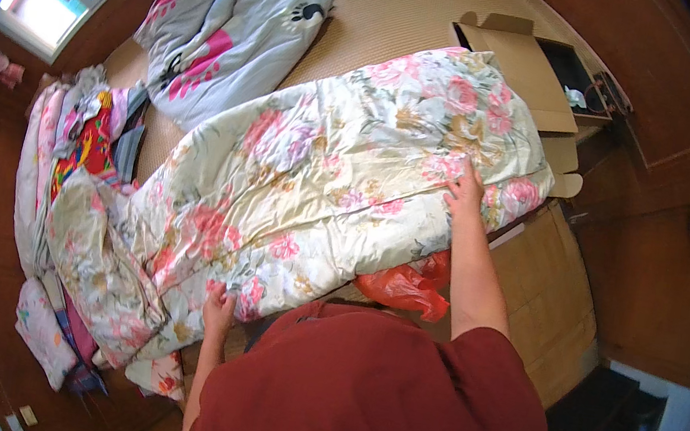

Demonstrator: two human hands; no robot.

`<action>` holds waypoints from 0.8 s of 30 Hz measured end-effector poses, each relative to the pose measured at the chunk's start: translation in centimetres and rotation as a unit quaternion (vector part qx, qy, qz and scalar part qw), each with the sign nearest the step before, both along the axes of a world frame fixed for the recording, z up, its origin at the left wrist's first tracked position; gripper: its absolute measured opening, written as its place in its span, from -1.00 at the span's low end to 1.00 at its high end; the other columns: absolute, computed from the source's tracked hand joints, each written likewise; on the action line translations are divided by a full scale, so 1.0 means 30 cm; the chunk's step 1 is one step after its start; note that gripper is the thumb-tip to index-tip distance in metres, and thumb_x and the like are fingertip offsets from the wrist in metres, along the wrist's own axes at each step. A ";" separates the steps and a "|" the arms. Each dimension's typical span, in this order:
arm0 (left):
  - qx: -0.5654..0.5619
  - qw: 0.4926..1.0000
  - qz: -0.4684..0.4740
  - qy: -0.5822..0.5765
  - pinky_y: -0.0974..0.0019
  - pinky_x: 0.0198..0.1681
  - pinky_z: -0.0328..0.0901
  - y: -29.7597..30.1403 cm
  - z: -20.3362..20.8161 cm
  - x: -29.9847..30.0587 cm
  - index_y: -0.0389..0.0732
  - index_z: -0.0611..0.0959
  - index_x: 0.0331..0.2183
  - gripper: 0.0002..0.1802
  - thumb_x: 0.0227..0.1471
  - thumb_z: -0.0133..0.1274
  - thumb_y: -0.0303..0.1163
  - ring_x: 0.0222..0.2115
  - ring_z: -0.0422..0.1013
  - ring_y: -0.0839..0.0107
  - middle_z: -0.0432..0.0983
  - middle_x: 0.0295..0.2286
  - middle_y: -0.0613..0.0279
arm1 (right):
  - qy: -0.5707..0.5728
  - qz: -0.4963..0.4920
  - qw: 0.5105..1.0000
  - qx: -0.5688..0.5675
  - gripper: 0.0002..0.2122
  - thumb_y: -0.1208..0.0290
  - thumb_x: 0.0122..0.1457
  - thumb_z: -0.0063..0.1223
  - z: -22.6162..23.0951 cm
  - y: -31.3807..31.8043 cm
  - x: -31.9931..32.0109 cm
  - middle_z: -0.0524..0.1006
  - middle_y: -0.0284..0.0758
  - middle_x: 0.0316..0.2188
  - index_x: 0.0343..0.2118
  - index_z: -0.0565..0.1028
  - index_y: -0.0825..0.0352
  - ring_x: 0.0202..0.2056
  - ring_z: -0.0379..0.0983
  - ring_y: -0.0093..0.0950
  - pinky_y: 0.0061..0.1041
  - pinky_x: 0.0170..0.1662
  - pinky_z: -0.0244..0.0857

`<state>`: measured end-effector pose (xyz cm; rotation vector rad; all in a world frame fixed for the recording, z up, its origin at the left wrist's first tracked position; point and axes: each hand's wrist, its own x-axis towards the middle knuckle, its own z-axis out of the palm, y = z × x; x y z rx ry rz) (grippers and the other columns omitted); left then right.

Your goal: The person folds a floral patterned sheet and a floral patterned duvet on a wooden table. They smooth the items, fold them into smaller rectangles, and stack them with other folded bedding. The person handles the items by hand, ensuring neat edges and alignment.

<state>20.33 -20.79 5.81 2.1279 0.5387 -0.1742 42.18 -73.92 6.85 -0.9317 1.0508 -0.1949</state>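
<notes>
A large cream quilt [314,185] printed with pink flowers lies folded lengthwise across a woven mat bed. My left hand [217,310] presses flat on its near edge at the lower left, fingers spread. My right hand [463,189] rests on the quilt near its right end, fingers apart, palm down. Neither hand has cloth clenched in it. My dark red shirt fills the bottom of the view and hides the bed's near edge.
A grey and pink blanket [229,35] lies bunched at the far left. Several folded cloths [74,154] are piled along the left side. An open cardboard box [530,70] stands at the far right. An orange plastic bag [401,288] sits under the quilt's near edge.
</notes>
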 end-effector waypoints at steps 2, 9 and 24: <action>-0.029 0.999 0.036 -0.016 0.40 -0.12 0.23 0.004 -0.005 -0.042 -0.42 0.30 -0.03 -0.44 -0.08 0.03 -0.41 -0.16 0.34 0.35 0.32 -0.10 -0.04 | 0.045 -0.044 0.998 0.010 -0.39 0.04 -0.13 0.17 -0.094 -0.033 0.026 0.30 -0.20 -0.10 -0.04 0.26 0.27 -0.13 0.29 -0.18 -0.06 -0.18 0.17; -0.062 0.993 0.096 0.026 0.42 -0.14 0.23 0.078 -0.028 -0.200 -0.42 0.36 -0.07 -0.50 -0.09 0.04 -0.44 -0.18 0.35 0.39 0.40 -0.18 0.00 | -0.109 -0.181 0.969 0.127 -0.59 0.24 -0.01 0.10 -0.352 -0.127 0.167 0.43 -0.28 -0.26 -0.12 0.32 0.32 -0.29 0.40 -0.28 -0.12 -0.19 0.28; -0.223 0.911 0.333 0.099 0.54 -0.72 0.16 0.073 0.048 0.042 -0.17 0.43 -0.13 -0.61 -0.04 0.00 -0.27 -0.69 0.32 0.53 0.44 -0.46 0.33 | -0.436 0.098 0.869 -0.211 -0.75 0.57 -0.07 0.08 0.539 -0.044 0.627 0.48 -0.34 -0.32 -0.26 0.44 0.42 -0.29 0.38 -0.53 -0.59 -0.19 0.22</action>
